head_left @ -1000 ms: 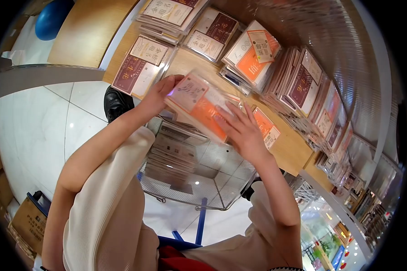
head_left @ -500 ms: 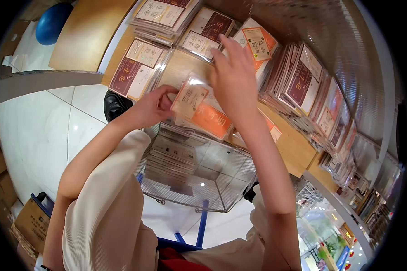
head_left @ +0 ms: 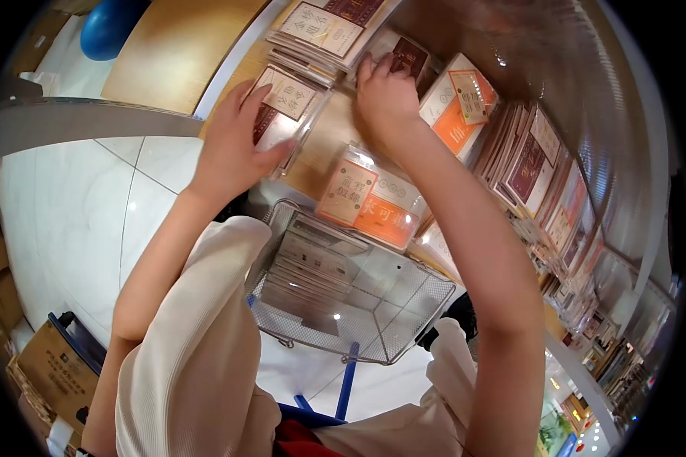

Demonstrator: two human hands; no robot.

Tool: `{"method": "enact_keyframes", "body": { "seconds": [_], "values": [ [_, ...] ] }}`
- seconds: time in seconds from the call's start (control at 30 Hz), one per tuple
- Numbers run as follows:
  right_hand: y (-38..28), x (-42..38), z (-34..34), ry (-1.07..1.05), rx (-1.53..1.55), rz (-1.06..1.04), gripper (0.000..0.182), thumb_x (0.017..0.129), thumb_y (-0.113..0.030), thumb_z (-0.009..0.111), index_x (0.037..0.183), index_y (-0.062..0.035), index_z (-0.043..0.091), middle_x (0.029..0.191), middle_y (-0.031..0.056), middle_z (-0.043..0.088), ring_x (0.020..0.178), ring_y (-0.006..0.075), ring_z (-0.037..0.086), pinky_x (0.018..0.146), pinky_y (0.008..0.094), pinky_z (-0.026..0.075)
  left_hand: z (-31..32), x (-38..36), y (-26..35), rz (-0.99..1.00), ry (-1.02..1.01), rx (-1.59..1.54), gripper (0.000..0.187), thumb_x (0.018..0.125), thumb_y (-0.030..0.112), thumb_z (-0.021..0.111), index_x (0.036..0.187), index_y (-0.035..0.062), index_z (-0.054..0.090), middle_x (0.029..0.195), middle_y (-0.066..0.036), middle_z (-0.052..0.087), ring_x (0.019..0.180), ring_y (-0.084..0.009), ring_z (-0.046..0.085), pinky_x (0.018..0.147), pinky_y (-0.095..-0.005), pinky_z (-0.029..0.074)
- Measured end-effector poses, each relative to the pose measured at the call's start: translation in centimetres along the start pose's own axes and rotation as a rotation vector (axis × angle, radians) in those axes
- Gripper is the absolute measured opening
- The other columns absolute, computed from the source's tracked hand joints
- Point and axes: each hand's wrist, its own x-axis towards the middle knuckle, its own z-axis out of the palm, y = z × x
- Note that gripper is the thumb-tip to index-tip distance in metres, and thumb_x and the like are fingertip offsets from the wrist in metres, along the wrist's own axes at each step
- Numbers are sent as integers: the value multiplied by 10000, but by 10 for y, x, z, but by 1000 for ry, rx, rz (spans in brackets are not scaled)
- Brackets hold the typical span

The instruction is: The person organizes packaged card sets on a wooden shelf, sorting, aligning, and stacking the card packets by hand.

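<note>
A wooden desk [head_left: 324, 145] is running diagonally across the upper middle of the frame, carrying stacks of clear-wrapped packs. Below it, in the centre, a wire basket [head_left: 404, 320] is standing over the white floor [head_left: 68, 213], holding a flat pile of grey packs [head_left: 305, 266]. A cardboard box [head_left: 49, 373] is sitting at the lower left, and a blue ball [head_left: 108, 27] is lying at the upper left.

Along the right of the frame, a row of packs [head_left: 541, 152] is leaning on edge. An orange pack [head_left: 370, 202] is lying flat on the desk just above the basket rim, apart from both hands.

The left hand [head_left: 232, 145] is resting flat, fingers spread, on a maroon pack [head_left: 282, 114] at the upper middle; the grip is open, pressing on the pack rather than pinching it. The right hand [head_left: 385, 95] is lying just right of it, fingertips curling over the edge of a dark pack [head_left: 408, 57] near the top of the frame; whether the grip is closing on that pack cannot be told. An orange-and-white pack [head_left: 461, 99] is lying just right of the right hand.
</note>
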Motion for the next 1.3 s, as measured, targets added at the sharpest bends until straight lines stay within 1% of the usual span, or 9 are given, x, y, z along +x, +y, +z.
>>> {"method": "enact_keyframes", "body": {
  "seconds": [0.1,0.33,0.5,0.6,0.73,0.83,1.03,1.17,1.3],
  "values": [
    [11,-13,-29,201,190,1,348,811,-67,510,1134,61,482,1106,241,603,809,378,663,618,370,559,29,-22,-14,-42,-69,270,961,565,317,812,1363,48,349,1435,-236,239,1275,-438,298,1049,-500,277],
    [14,-55,-82,348,645,542,249,814,-88,530,1024,42,498,978,270,615,759,366,645,659,425,527,44,-18,-6,-90,-15,330,905,579,275,778,1354,63,362,1424,-204,272,1265,-430,303,1039,-501,270],
    [-20,-114,-101,870,1054,535,321,802,-116,556,1094,16,542,943,215,631,804,328,646,671,387,513,50,-14,-22,-76,117,134,746,715,327,730,1326,53,400,1424,-171,289,1284,-352,332,1029,-459,294],
    [-53,-126,-96,1002,1027,92,295,790,-115,575,1065,-8,588,1007,171,633,927,322,623,770,396,506,25,-17,-25,-177,192,-708,571,879,319,587,1326,21,391,1416,-151,321,1240,-266,425,1016,-382,347],
    [-101,-123,-77,755,923,-314,232,781,-116,571,986,-21,624,1126,130,608,1096,321,556,916,424,464,-46,-19,-16,-533,-314,-1863,472,968,248,444,1355,-4,341,1275,-108,521,1146,-166,517,944,-308,432],
    [-120,-116,-43,563,904,-530,283,772,-116,572,1033,-13,601,1120,130,592,1091,306,544,917,439,452,-28,-20,-39,-696,-276,-1045,475,927,114,519,1350,-27,353,1253,-106,542,1118,-136,531,944,-278,422],
    [-21,-104,-36,621,569,172,508,723,-202,695,1148,16,522,1270,220,462,1193,406,423,986,476,364,6,-2,-44,-538,-69,-774,457,854,47,621,1277,-33,467,1183,-90,584,1075,-110,538,887,-244,442],
    [26,-87,-12,278,224,557,787,741,-382,708,1302,44,359,1341,315,345,1285,479,291,1044,565,267,24,0,-44,-265,192,-395,377,842,42,623,1207,11,535,1136,-109,598,1043,-167,570,875,-273,457],
    [37,-90,0,254,303,482,800,766,-394,687,1306,72,327,1330,321,353,1272,476,312,995,573,337,13,-2,-24,-116,254,-355,300,840,53,621,1137,45,576,1047,-97,614,975,-210,599,842,-292,476]
  ]
}}
